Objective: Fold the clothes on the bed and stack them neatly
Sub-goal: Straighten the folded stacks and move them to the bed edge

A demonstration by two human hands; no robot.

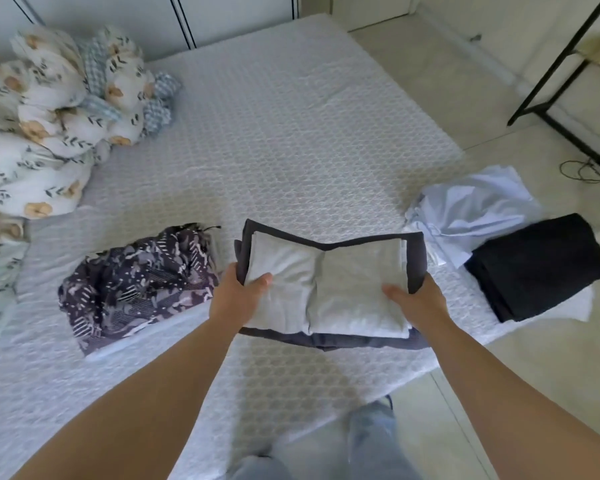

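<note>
Clothes (323, 289) folded into a small stack are being held near the front edge of the bed (291, 140), between the two hands. On top of the stack two pale grey pieces are lying side by side, and under them a dark navy piece is showing as a border along the far side and both ends. The left hand (238, 294) is gripping the stack's left end, thumb pressing on the grey top and fingers tucked underneath. The right hand (418, 299) is gripping the right end the same way, thumb on top and fingers out of sight below. The stack is bending upward in a shallow V along its far edge. To the left a folded dark patterned garment (136, 285) is lying on the bed. To the right a crumpled light blue shirt (471, 209) is sitting at the bed's edge, touching a folded black garment (537, 268) just beside it. A bundled floral duvet (49, 116) is filling the far left corner.
</note>
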